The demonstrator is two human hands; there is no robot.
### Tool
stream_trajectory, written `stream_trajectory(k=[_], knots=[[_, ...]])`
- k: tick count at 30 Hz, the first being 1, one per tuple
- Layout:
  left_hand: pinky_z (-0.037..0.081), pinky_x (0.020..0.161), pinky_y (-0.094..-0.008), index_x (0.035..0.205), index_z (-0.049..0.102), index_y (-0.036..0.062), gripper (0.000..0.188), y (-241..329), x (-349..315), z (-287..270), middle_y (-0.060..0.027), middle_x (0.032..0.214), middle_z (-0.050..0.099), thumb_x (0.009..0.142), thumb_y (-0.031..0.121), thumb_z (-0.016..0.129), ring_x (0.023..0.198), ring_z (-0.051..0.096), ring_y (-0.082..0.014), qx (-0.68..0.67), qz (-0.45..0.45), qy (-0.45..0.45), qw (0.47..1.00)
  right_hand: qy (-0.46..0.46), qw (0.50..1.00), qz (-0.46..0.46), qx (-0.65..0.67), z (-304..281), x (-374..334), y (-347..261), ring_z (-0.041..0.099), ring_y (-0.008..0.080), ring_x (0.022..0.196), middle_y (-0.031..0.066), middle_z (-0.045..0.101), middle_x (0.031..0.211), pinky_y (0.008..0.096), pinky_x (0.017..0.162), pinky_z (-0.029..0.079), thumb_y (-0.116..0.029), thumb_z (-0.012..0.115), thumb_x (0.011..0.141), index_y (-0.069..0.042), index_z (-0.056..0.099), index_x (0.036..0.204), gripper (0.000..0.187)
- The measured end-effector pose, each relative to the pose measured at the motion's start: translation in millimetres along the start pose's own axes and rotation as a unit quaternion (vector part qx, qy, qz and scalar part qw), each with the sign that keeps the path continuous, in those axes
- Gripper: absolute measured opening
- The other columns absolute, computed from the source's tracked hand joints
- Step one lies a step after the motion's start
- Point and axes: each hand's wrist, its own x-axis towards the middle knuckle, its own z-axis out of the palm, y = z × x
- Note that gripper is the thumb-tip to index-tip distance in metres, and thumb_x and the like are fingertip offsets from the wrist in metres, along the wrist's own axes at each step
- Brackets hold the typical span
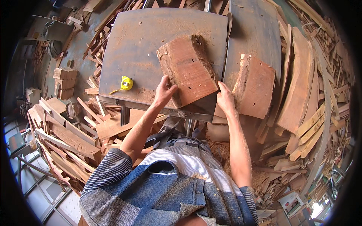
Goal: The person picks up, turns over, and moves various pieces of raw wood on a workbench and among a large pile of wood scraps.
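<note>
1. Two hands set apart, both touching the reddish-brown slab [190,69]: left hand [163,93] against its near left edge, right hand [226,99] with fingertips at the near right corner. Cannot tell, from above, about any clamping underneath.
2. Note the slab's place: flat on the grey metal surface [132,49], turned at an angle, right corner just beside the long gap [225,56].
3. Probably best to steer with the left hand and steady with the right, pressing evenly and keeping full contact below.
4. Watch the dark, blade-like disc [229,24] toward the gap's far end; keep fingertips well clear of that line.
5. Mind the wavy, rough edges: likely poor for firm grip or for lining up by eye.
6. Brush away loose sawdust [122,33], likely to cause rocking.
7. Keep the yellow tape measure [127,83] and second slab [257,86] well apart from any turning.
</note>
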Motion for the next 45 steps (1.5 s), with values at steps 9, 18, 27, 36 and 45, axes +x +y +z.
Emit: stream_trajectory(k=[9,18,27,36,45], knots=[[0.048,0.103,-0.0367,0.144,0.044,-0.0045,0.065,8.4,2.2,14.5,-0.0181,0.133,0.059,0.088,0.008,0.074,0.124,0.057,-0.0254,0.097,0.061,-0.016,0.993,0.033,0.997,0.058,0.025,20.4,-91.7,-5.1,0.061,0.0408,0.125,0.0265,0.062,0.135,0.0436,0.108,0.049,0.002,0.054,0.088,0.005,0.059,0.135,0.047],[0.05,0.091,-0.044,0.129,0.055,0.0024,0.045,23.0,-29.2,17.6,-0.0243,0.119,0.063,0.09,0.02,0.072,0.111,0.062,-0.042,0.235,0.057,-0.038,0.97,0.068,0.99,0.088,0.087,32.4,-142.1,-15.7,0.06,0.0387,0.126,0.0228,0.063,0.134,0.0426,0.109,0.048,0.006,0.056,0.086,0.003,0.061,0.133,0.048],[0.042,0.112,-0.0455,0.136,0.054,-0.0054,0.059,-4.5,-66.6,3.7,-0.0265,0.143,0.056,0.092,0.029,0.074,0.135,0.052,-0.041,0.303,0.134,-0.074,0.941,0.101,0.956,0.173,0.216,51.1,-168.1,10.2,0.064,0.0368,0.12,0.0239,0.068,0.124,0.0415,0.102,0.05,-0.018,0.067,0.093,0.003,0.067,0.124,0.038],[0.054,0.092,-0.034,0.141,0.048,-0.0078,0.071,16.1,-54.8,-2.0,-0.0194,0.129,0.064,0.088,0.026,0.082,0.111,0.066,-0.0229,0.151,-0.098,-0.09,0.98,0.035,0.936,0.274,0.219,39.3,-150.1,-11.8,0.054,0.0442,0.134,0.0344,0.057,0.139,0.0454,0.112,0.043,-0.049,0.075,0.088,0.012,0.055,0.136,0.08],[0.055,0.077,-0.0354,0.115,0.06,-0.0027,0.049,20.0,-62.2,10.1,-0.0133,0.106,0.072,0.083,0.026,0.085,0.089,0.068,-0.0184,0.004,-0.062,-0.028,0.998,0.044,0.958,0.236,0.156,29.8,-148.5,-1.8,0.059,0.0448,0.126,0.0333,0.063,0.13,0.0467,0.107,0.046,-0.054,0.075,0.087,0.01,0.058,0.134,0.082]])
